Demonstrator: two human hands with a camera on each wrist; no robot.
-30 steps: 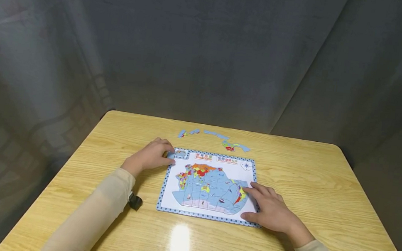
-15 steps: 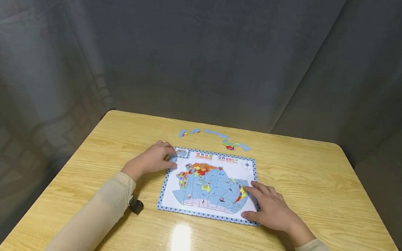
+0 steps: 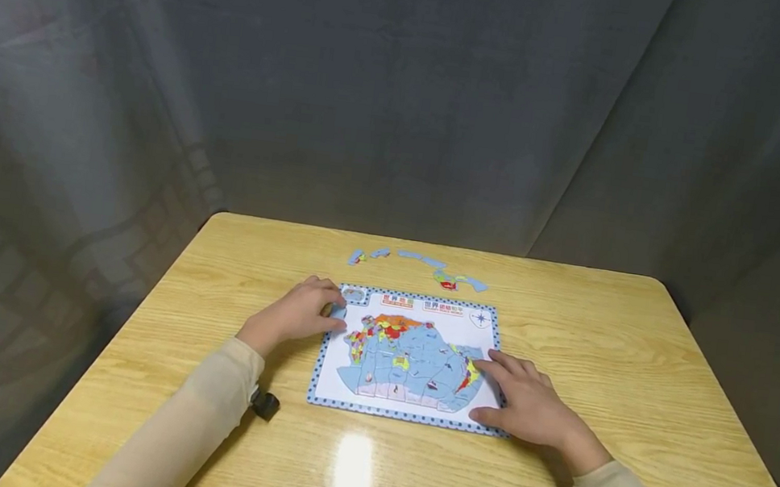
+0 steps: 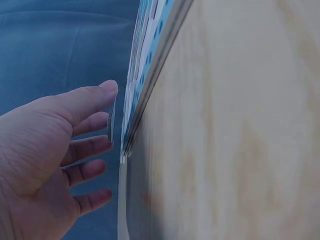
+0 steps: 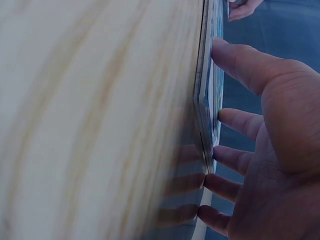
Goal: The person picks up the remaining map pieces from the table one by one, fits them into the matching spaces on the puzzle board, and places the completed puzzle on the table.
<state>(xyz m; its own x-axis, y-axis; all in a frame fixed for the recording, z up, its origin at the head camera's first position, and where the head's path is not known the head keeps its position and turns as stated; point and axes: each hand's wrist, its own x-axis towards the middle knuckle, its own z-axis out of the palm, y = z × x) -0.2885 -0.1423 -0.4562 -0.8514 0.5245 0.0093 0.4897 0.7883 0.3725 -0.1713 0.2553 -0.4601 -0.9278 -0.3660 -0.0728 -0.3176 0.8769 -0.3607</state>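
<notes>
A world map jigsaw puzzle board (image 3: 405,419) with a blue dotted border lies flat on the table. Joined map pieces (image 3: 412,364) fill much of its lower middle. At the board's upper left corner, my left hand (image 3: 293,314) pinches a thin puzzle piece (image 4: 111,122) between thumb and fingertips, held just above the board in the left wrist view. The piece's face is mostly hidden by the fingers. My right hand (image 3: 524,402) rests with spread fingers on the board's right side, its thumb and index fingertip touching the surface near the South America pieces.
Several loose puzzle pieces (image 3: 420,259) lie in an arc beyond the board's far edge. The wooden table (image 3: 637,371) extends around the board, with a grey curtain (image 3: 408,99) behind it. A black wrist camera (image 3: 264,404) sits under the left wrist.
My left hand has shifted slightly to the right, bringing the pinched puzzle piece over the board's left edge. The right hand keeps its place on the board.
</notes>
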